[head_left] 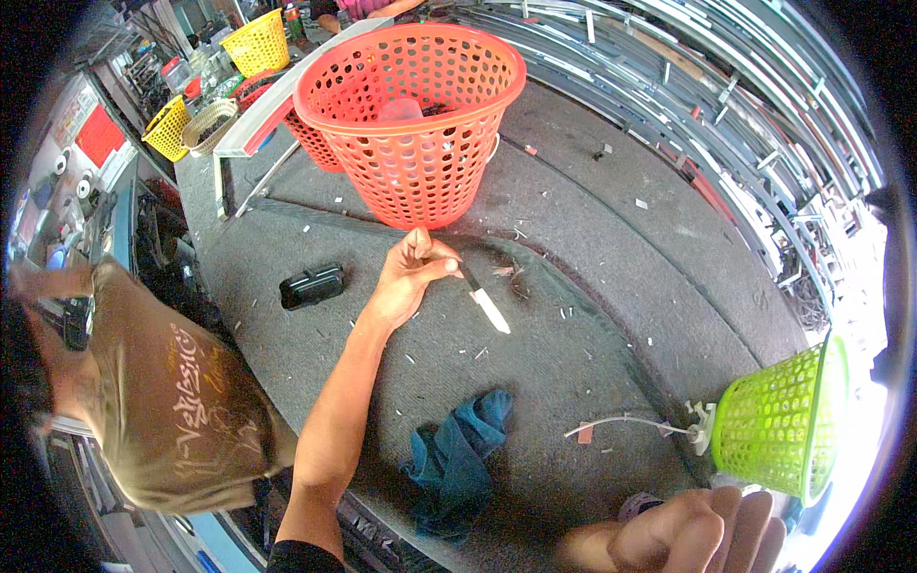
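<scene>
My left hand (417, 272) is closed in a pinch, thumb against fingertips, on a slim black-and-white strip (491, 311). The strip's pale end slants down to the right, above the grey table mat. Just beyond this hand stands a red perforated basket (406, 177) with a few things inside. At the lower right, close to the camera, my right hand (702, 535) is slightly blurred, its fingers loosely bent and apart, with nothing seen in them. Partly hidden behind its wrist is a small round object (638, 504). A crumpled blue cloth (460, 468) lies between my arms.
A black plastic piece (313, 286) lies left of my forearm. On the right, a green basket (776, 420) lies tipped beside a white tube (630, 417). Small scraps dot the grey mat (573, 229). Metal profiles (707, 86) are stacked behind. A person in a brown shirt (181, 401) is at left.
</scene>
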A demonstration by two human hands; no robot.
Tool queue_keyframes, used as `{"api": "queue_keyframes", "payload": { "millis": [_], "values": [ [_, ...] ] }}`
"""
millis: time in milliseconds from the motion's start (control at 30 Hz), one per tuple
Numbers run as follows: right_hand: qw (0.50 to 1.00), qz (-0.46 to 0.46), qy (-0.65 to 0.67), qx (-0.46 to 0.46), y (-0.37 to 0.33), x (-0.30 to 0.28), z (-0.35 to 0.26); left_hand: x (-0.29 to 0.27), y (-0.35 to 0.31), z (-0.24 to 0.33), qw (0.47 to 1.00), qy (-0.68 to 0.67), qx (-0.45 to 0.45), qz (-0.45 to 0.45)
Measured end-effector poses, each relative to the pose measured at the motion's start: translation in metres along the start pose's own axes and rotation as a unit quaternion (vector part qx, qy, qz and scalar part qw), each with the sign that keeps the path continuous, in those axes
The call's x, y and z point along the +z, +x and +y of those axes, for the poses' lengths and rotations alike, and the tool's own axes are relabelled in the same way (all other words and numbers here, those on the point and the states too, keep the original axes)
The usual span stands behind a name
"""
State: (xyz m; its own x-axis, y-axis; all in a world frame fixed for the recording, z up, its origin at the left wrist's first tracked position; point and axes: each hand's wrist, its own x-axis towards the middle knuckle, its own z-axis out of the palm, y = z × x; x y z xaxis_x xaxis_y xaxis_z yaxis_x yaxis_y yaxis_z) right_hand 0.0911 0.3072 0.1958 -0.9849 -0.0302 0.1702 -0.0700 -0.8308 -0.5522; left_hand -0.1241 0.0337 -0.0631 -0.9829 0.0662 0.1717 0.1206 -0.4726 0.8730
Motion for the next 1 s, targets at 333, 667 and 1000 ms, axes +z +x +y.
{"api": "queue_keyframes", "payload": {
  "millis": [333,667,1000],
  "values": [
    [0.976,-0.155,-0.077,-0.131,0.033,-0.037,0.018,0.001,0.001,0.002,1.0,0.022,0.006,0.0],
    [0.756,-0.027,-0.644,-0.118,0.143,-0.146,0.189,-0.002,0.0,-0.004,0.998,-0.052,0.019,0.005],
    [0.665,-0.086,-0.742,-0.02,0.133,-0.179,0.227,-0.005,0.002,-0.003,0.999,-0.042,0.008,0.015]
  ]
}}
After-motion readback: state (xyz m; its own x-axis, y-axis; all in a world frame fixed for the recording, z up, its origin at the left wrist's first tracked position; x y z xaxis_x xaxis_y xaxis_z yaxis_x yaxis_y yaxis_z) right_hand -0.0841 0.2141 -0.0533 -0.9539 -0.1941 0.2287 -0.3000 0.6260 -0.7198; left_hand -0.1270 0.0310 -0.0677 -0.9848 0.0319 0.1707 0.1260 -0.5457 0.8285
